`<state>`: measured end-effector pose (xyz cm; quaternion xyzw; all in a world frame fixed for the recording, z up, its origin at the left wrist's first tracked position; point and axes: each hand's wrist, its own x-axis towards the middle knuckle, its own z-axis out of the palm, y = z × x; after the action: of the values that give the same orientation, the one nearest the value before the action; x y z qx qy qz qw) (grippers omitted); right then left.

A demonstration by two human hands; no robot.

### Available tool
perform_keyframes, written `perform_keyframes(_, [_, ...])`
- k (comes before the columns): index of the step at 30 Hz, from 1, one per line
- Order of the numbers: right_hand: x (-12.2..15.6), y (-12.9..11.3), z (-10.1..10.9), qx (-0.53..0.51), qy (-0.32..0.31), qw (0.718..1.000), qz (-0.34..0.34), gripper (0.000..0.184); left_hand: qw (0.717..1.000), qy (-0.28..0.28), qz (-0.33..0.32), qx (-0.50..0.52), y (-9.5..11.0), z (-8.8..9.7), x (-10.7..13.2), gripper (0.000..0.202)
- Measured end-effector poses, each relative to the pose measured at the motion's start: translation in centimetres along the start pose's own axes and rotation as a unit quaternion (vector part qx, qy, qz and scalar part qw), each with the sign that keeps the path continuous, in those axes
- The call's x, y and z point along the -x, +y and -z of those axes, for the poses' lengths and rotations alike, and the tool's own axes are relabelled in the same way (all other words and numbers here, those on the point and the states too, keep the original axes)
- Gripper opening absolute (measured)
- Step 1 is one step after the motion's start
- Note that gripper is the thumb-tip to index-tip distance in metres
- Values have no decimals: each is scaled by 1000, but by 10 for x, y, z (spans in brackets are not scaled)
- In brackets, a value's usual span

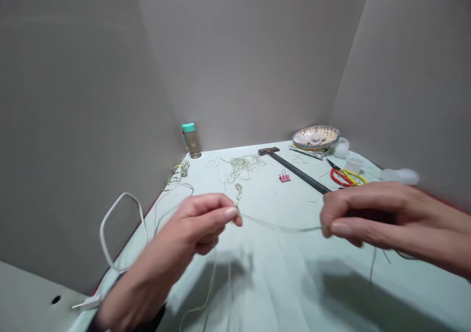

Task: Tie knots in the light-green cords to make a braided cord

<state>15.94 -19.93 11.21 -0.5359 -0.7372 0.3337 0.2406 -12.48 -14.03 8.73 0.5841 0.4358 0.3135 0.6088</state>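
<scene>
My left hand (pixel 206 221) is closed in a pinch on a thin pale cord, just below a small knotted or braided loop (pixel 238 192) that sticks up past the fingertips. Strands of the cord (pixel 279 227) run with a slight sag across to my right hand (pixel 364 214), which pinches them between thumb and fingers. Loose ends hang below both hands toward the table. Both hands are held above the pale tabletop (pixel 272 283), their shadows falling on it.
Behind lie a tangle of cord (pixel 243 167), a hammer (pixel 300 173), a pink binder clip (pixel 284 177) and scissors (pixel 348 177). A woven basket (pixel 316 137) stands at back right, a bottle (pixel 192 141) at back left. A white cable (pixel 104 236) loops at left. Grey panels (pixel 243 67) enclose the table.
</scene>
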Motion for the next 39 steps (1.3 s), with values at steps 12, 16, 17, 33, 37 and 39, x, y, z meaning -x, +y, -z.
perform_keyframes(12, [-117,66,-50,-120,-39,992,21,31,997,-23,74,4,-73,-14,-74,24])
perform_keyframes(16, [-153,62,-78,-184,-63,980,36,25,998,-3,65,-2,-73,-10,-82,25])
perform_keyframes(17, [-160,63,-83,-194,-61,978,38,24,998,2,65,-4,-73,-7,-84,25])
perform_keyframes(33, [-232,63,-105,-94,77,990,67,22,990,109,88,-6,-69,11,-130,24])
perform_keyframes(37, [-237,55,-102,-43,90,993,62,22,990,113,90,-2,-68,13,-133,23])
perform_keyframes(39, [-237,51,-99,-19,89,994,56,22,990,108,90,-1,-68,14,-134,23])
